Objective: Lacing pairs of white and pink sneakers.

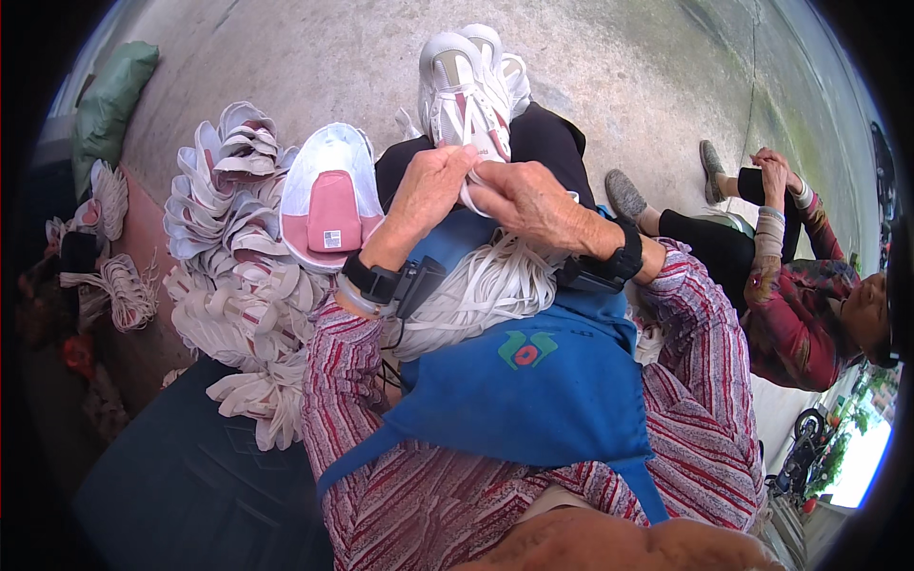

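A white, grey and pink shoe upper (465,112) rests toe-away over my knees, with other white shoe parts beside it. At its near end my left hand (430,195) and my right hand (535,205) meet, fingers closed in a pinch. Between them a white shoelace (468,198) shows; the fingertips partly hide what each one grips. Below my wrists, a thick bundle of white shoelaces (486,295) lies across my lap, over the blue apron (524,381). Left of my left hand is a white upper with a pink panel (330,211) and a small label.
Many white and pink uppers (243,276) are heaped at my left, by a dark blue surface (200,466). Farther left are lace bundles (129,290) and a green sack (114,100). A seated person (795,295) is close on my right, beyond which stands a motorcycle (804,447).
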Tool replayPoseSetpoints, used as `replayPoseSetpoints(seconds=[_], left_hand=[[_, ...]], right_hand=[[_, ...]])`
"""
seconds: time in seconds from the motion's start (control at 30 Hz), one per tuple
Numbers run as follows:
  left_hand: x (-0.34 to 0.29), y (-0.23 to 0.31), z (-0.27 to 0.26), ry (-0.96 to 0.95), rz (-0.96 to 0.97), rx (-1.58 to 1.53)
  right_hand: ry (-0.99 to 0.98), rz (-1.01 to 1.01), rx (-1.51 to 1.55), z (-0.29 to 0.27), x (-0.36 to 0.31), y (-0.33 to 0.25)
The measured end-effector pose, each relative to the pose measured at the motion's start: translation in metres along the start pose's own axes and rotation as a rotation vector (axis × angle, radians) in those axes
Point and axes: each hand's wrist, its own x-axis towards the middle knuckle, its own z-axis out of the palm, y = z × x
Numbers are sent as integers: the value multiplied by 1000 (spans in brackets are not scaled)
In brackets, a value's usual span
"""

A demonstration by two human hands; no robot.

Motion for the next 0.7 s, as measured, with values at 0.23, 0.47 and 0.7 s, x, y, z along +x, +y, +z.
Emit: replayPoseSetpoints(seconds=[0.23, 0.47, 0.7], left_hand=[[-30, 8, -54, 30, -46, -602], [-155, -4, -234, 409, 485, -967], [-312, 33, -309, 1238, 593, -825]], right_hand=[[64, 386, 696, -46, -11, 46], [333, 665, 805, -80, -16, 143], [579, 616, 729, -85, 14, 170]])
